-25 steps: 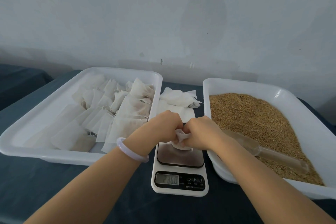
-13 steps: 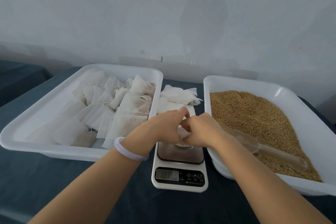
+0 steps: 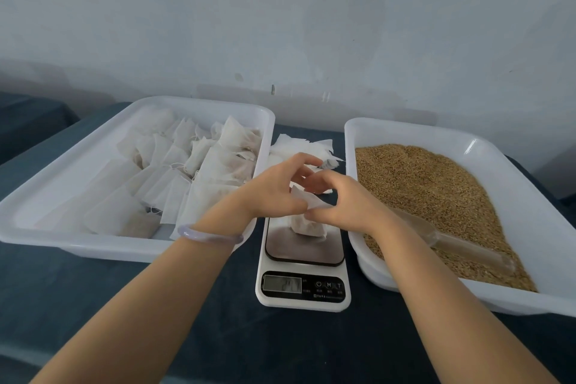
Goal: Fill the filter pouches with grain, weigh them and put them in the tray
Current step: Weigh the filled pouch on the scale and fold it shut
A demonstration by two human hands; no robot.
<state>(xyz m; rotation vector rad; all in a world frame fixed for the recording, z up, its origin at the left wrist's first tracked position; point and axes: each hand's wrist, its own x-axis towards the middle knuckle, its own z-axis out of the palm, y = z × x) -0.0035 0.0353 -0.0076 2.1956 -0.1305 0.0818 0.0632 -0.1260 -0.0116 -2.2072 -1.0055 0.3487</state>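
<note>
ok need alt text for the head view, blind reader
A person's left hand and right hand pinch the top of a filled filter pouch resting on a kitchen scale. A white tray of filled pouches lies left of it, a grain tray with a clear scoop right, empty pouches behind.

A pale grey wall (image 3: 187, 15) stands at the back with a darker patch (image 3: 344, 19) on it. The table top (image 3: 215, 315) is dark blue and looks soft like cloth.

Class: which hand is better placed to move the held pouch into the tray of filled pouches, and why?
The left hand: it pinches the pouch and sits beside the tray of filled pouches; the right hand would have to cross the scale.
</note>
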